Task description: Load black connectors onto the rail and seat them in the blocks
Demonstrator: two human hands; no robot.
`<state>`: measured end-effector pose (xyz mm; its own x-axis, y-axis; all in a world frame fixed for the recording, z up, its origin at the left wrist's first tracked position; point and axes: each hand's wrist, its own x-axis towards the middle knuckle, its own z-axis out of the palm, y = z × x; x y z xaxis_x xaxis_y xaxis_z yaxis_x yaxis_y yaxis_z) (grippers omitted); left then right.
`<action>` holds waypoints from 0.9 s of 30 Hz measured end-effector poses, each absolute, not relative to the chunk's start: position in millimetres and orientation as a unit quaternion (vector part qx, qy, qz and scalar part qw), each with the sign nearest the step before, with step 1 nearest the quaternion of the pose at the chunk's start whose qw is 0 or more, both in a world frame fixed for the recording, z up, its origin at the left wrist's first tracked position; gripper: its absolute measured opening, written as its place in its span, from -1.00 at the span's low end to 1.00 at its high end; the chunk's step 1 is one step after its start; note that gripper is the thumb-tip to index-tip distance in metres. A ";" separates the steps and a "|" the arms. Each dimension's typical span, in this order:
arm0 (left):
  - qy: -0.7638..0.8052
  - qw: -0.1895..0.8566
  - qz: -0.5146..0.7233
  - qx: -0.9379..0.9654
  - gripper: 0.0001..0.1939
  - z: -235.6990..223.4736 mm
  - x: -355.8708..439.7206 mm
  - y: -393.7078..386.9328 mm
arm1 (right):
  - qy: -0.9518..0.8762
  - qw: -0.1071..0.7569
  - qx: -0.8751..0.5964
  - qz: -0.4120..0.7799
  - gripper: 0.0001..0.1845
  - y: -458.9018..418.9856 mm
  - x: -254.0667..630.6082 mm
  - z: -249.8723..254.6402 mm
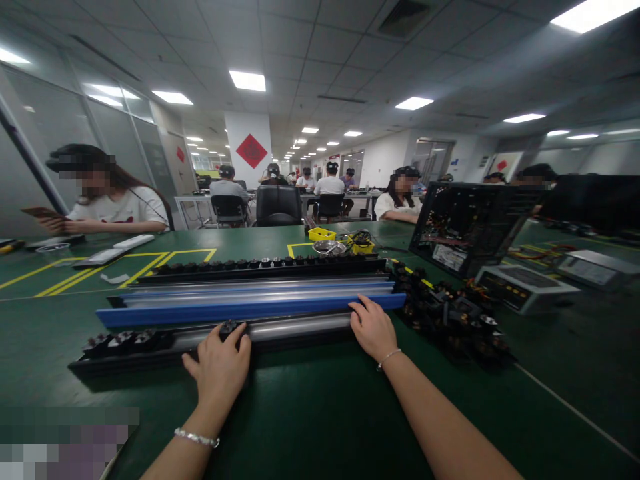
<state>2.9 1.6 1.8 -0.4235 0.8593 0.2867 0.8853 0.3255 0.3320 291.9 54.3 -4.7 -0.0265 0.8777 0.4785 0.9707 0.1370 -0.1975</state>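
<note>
A long black rail (300,332) with a grey inner channel lies across the table before me. Small black parts with prongs (127,341) sit in a row at its left end. My left hand (220,363) reaches over the rail's middle, its fingers around a small black part (231,327) seated in the channel. At the rail's right end, my right hand (374,327) grips with bent fingers, the tips close to a blue strip (250,310). Behind lie grey rails (255,297) and another black rail (280,268) filled with similar parts.
A heap of loose black parts (450,317) lies to the right, near an open computer case (465,227) and a power supply unit (525,288). Further back are a metal dish (329,248) and a yellow tray (321,234). People sit at the left and behind.
</note>
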 end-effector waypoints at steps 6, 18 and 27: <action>-0.807 0.046 -0.220 -0.547 -0.58 0.8 4.3 0.9 | -0.711 0.252 -0.650 -0.093 -0.62 54.4 291.5 -4.6; -0.774 0.060 -0.190 -0.601 -0.60 4.6 16.3 -4.3 | -0.710 0.252 -0.650 -0.098 -0.62 55.6 291.9 -6.1; -0.761 0.066 -0.197 -0.614 -0.61 1.4 15.9 -3.2 | -0.710 0.248 -0.653 -0.095 -0.62 54.3 291.5 -4.3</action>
<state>15.9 -3.2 1.4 -0.2374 0.9091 0.3424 0.9610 0.1684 0.2194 291.5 54.3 -4.3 -0.0254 0.8795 0.4752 0.9732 0.1304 -0.1894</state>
